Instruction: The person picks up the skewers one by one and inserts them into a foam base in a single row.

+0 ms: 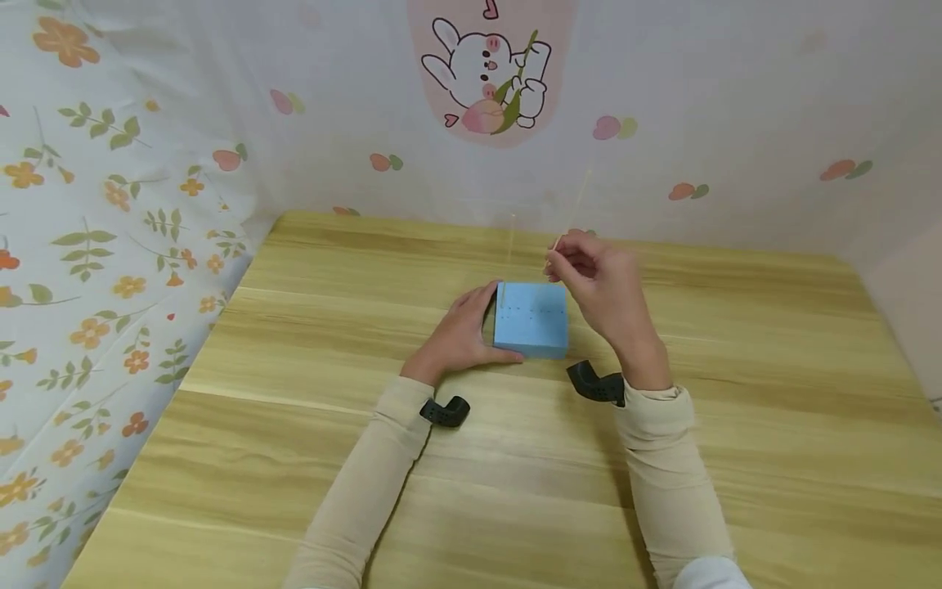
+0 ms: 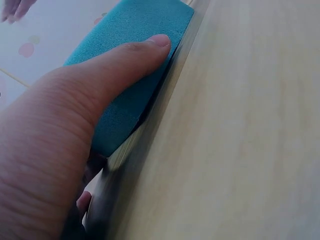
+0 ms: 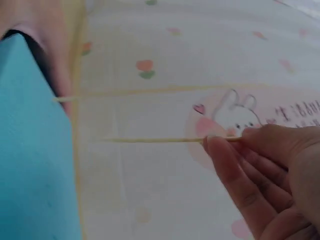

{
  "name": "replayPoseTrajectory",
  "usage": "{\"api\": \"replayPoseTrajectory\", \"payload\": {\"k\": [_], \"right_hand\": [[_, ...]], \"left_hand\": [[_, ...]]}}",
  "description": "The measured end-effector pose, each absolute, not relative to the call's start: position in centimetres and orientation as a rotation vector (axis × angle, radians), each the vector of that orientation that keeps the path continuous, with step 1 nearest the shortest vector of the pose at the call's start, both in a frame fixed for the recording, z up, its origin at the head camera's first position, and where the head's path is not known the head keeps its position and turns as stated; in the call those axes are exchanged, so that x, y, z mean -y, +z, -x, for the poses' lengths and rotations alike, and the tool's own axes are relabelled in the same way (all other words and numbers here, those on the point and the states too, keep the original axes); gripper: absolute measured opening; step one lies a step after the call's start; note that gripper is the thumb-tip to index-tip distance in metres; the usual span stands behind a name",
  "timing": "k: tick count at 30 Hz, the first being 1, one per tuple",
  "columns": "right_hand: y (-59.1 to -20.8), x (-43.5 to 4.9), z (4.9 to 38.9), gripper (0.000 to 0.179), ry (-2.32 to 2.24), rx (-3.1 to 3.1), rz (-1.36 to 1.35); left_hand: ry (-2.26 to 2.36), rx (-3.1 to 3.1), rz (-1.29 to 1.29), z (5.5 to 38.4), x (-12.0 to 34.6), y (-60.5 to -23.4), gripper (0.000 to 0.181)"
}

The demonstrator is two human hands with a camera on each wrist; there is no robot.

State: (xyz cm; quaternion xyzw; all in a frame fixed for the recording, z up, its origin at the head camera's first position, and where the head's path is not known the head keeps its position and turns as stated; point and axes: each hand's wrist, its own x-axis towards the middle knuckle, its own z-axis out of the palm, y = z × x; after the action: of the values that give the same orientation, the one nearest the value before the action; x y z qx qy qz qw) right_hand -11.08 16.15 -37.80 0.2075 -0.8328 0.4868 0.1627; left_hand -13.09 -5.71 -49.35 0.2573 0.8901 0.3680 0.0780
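A blue foam block (image 1: 531, 331) with a row of small dark holes across its top sits on the table. My left hand (image 1: 464, 334) grips its left side, with the thumb along the front face in the left wrist view and the other fingers mostly hidden behind. One thin wooden skewer (image 1: 512, 241) stands upright in the block near the back left corner. My right hand (image 1: 607, 282) pinches a second wooden skewer (image 3: 155, 140) between thumb and fingertips, above the block's back right corner. In the right wrist view this skewer's free tip points toward the block, apart from it.
The wood-grain table (image 1: 294, 343) reaches a wall cloth with a rabbit print (image 1: 486, 74) at the back. A flowered cloth (image 1: 110, 245) hangs along the left side. Black wrist mounts (image 1: 445, 411) are on both forearms.
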Motion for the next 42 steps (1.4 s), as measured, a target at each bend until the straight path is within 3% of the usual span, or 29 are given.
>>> {"api": "replayPoseTrajectory", "payload": {"k": [12,42], "right_hand": [[-39.5,-13.5,11.1,0.009,1.18,2.528,-0.694],[-40.6,-13.7,11.7,0.015,1.136,2.645,-0.643]], "left_hand": [[1.103,-2.652,-0.769,13.0,5.8,-49.4,0.125],[1.094,-2.673,-0.788,13.3,5.6,-49.3,0.124]]}}
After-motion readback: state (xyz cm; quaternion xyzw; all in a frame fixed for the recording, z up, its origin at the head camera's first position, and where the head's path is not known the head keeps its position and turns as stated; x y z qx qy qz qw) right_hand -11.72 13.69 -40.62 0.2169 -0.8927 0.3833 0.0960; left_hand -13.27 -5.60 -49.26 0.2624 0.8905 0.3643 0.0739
